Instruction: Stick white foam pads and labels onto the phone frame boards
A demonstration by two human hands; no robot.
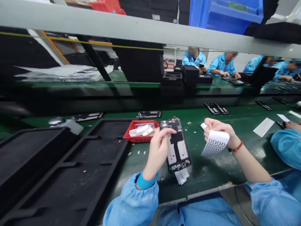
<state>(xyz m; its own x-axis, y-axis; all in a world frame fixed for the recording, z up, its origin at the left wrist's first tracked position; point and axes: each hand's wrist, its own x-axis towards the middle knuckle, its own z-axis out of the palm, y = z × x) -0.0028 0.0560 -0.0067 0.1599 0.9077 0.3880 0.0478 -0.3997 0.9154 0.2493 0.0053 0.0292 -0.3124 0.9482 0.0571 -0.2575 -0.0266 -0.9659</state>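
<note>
A phone with its back cover off, its black and silver inner parts showing, is in front of me at a slant. My left hand is over its left edge, index finger stretched out and touching the upper part. Crumpled whitish film sticks out below the phone's lower end. To the right, my right hand is closed on a white sticker sheet printed with rows of small grey marks. A small white piece shows at its fingertips.
A red tray holds white strips. Black moulded trays fill the left side. More opened phones lie along the back. White sheets and a co-worker's sleeve are at right. A shelf beam crosses above.
</note>
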